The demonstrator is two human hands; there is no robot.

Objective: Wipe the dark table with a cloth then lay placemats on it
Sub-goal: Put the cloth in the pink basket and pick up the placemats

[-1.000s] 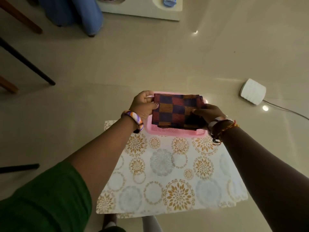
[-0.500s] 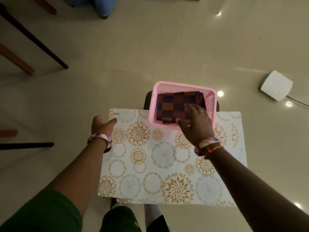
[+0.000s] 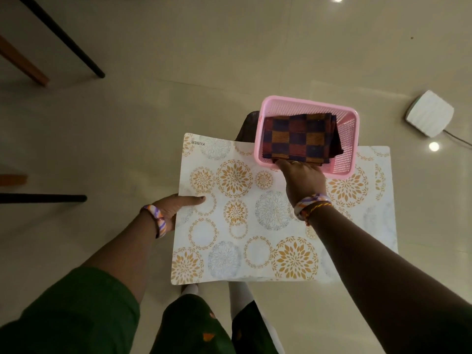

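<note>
Pink plastic mesh basket (image 3: 347, 139), near wall pinched by the right hand's grip (image 3: 302, 178), sits at the bench's far edge holding the checked folded cloth (image 3: 301, 139). The left hand (image 3: 176, 206) pinches the floral white placemat (image 3: 255, 226) at its left edge.

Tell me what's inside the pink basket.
The pink basket holds a folded checked cloth in dark blue, red and orange. The right hand grips the basket's near rim, covering the cloth's near edge. Anything beneath the cloth is hidden.
</note>
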